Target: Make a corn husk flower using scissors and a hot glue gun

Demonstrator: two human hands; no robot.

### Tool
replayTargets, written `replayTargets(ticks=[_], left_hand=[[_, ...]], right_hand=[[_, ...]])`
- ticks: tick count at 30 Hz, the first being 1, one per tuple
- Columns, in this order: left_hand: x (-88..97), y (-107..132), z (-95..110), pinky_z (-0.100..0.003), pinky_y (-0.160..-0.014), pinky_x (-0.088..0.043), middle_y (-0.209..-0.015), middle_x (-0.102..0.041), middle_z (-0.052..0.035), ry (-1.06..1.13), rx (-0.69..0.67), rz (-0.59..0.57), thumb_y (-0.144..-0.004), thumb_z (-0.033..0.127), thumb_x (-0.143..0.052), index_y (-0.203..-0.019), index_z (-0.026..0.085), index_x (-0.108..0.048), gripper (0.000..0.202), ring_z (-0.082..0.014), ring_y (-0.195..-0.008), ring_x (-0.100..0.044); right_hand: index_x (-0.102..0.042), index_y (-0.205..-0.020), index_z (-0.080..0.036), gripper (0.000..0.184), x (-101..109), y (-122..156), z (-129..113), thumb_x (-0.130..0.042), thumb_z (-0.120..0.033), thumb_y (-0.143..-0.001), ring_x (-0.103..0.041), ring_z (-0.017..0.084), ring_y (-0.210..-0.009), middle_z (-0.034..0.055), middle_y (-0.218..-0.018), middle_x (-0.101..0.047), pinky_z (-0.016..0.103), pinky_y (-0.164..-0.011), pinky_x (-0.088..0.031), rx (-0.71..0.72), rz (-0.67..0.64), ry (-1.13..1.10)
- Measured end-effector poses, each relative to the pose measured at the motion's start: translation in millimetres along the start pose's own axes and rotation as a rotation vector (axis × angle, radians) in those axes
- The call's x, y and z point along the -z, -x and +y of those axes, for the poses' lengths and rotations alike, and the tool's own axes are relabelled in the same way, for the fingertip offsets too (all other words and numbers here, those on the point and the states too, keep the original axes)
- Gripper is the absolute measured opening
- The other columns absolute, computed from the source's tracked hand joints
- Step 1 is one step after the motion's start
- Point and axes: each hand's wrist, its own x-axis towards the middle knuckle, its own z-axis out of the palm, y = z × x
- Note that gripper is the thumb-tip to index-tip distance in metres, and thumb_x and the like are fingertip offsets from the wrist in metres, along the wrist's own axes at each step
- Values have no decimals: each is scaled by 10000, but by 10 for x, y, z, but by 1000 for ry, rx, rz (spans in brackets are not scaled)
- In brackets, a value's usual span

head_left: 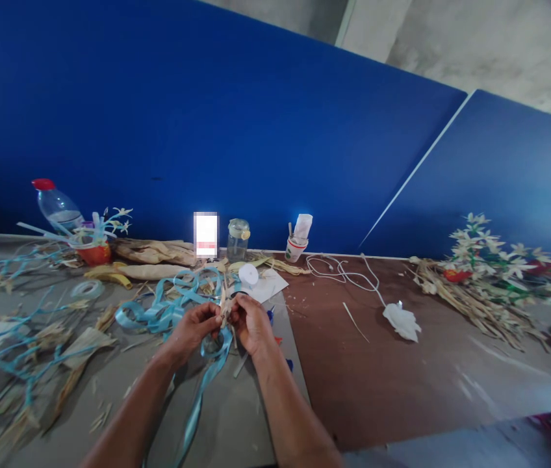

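Observation:
My left hand (pixel 199 324) and my right hand (pixel 251 320) meet in the middle, over the grey part of the table. Between their pinched fingertips is a small piece of dried husk (pixel 225 305), pale tan and upright. Light blue ribbon (pixel 195 409) trails down below the fingers toward the front. More of the blue ribbon (pixel 153 312) lies looped in a pile left of my hands. Just beyond them a white round spool (pixel 248 274) rests near a white sheet of paper (pixel 269 286).
Left are a tilted bottle (pixel 58 207), a red cup (pixel 93 252), a tape roll (pixel 87 290) and blue-stemmed husk flowers (pixel 26 364). Behind stand a glass jar (pixel 238 242) and a paper cup (pixel 295 249). Right lie a white cable (pixel 338 268), crumpled tissue (pixel 402 322) and a dried-flower bundle (pixel 480 305). A blue partition (pixel 256 117) rises behind.

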Motion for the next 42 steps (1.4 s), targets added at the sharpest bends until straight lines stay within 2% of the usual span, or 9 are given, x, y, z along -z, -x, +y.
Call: replayTargets(ticks=[3,5,11,21,27,31,36,39,42], left_hand=[[7,-23,-16,-190,-455,-307,-502,-521,28,13,1,41,-645,313,-756,-660,153,-609,218,-79,-438,-432],[9,-37,-20,-189,-456,-305,-485,-517,30,5,0,83,-637,313,-759,-651,152,-601,226,-79,-438,-432],[-20,-45,16,-197,-463,-319,-480,-519,33,-70,-16,132,-616,345,-762,-645,146,-618,248,-82,-437,-436],[-51,-56,22,-208,-462,-320,-492,-511,37,-161,-44,116,-601,352,-754,-632,141,-610,257,-81,-441,-430],[-44,-47,18,-209,-472,-309,-499,-497,45,-185,-60,105,-641,388,-712,-643,144,-586,275,-81,-453,-420],[-47,-45,27,-209,-472,-308,-495,-493,47,-177,-65,117,-625,393,-730,-635,145,-582,289,-81,-456,-416],[-40,-37,23,-205,-473,-298,-484,-496,43,-121,-47,131,-644,412,-732,-657,141,-597,303,-78,-454,-413],[-19,-20,31,-194,-479,-291,-519,-509,34,14,-17,128,-687,373,-723,-684,135,-604,266,-70,-475,-421],[9,3,59,-189,-492,-307,-630,-550,15,239,0,70,-679,302,-746,-679,132,-595,228,-54,-492,-433]], right_hand=[[-524,-610,-191,223,21,-13,-1,-654,-366,-658,-360,74,-446,-70,-494,-418,218,-468,-311,230,200,63],[-565,-690,-196,160,14,21,-11,-642,-336,-679,-372,85,-492,-68,-529,-423,222,-507,-326,398,250,161],[-630,-807,-204,122,-56,177,6,-612,-193,-686,-443,125,-644,0,-773,-524,259,-626,-385,593,-7,663],[-616,-808,-203,128,3,170,82,-510,-132,-813,-516,186,-803,58,-829,-562,328,-741,-397,941,-16,1055],[-614,-793,-184,139,-8,188,82,-506,-103,-828,-547,169,-765,40,-769,-598,330,-742,-401,1205,-12,1158],[-600,-771,-186,153,-13,192,72,-491,-95,-831,-555,164,-759,34,-749,-609,336,-762,-408,1219,-57,1181],[-581,-895,-175,102,-22,217,50,-513,-180,-819,-514,143,-705,50,-855,-566,302,-686,-441,1054,-38,984],[-552,-1038,-176,236,-10,204,56,-533,-254,-816,-508,145,-747,50,-910,-534,305,-717,-443,952,95,800],[-564,-1001,-183,236,8,136,75,-567,-289,-791,-507,138,-735,20,-826,-529,280,-694,-425,764,227,547]])
